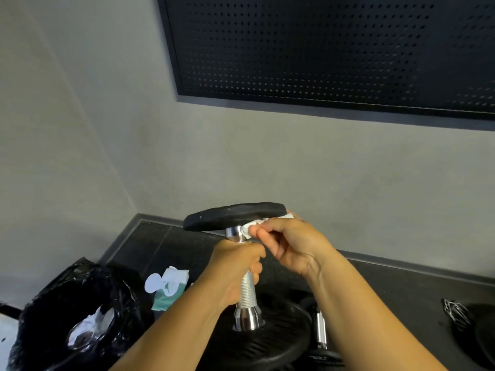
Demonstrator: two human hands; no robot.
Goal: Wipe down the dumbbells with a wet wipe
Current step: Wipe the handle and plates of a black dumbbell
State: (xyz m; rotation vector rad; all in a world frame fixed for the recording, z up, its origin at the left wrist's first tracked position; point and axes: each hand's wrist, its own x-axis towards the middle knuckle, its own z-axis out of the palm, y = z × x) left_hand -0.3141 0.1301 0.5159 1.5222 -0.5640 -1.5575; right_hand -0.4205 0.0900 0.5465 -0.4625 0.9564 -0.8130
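Nearest us, the dumbbell (pixel 247 290) stands on end. Its lower plate (pixel 267 341) is down by the dark mat, and its long axis runs almost straight up. Our left hand (pixel 233 269) wraps the knurled bar, fingers curled tight around it to steady it. Just above and to the right, our right hand (pixel 289 245) pinches the wipe (pixel 249 228) between thumb and fingers. It presses the wipe against the upper collar, right under the top plate (pixel 235 214).

The surface to clean therefore lies up and away from the right fingertips (the left hand is lower, nearer us, and busy holding). We judge the next stroke should run around that collar or along the plate's underside. Left of us sit a bin (pixel 67 303) and the pack (pixel 168 287), and farther off a pegboard (pixel 321 49) hangs on the wall.
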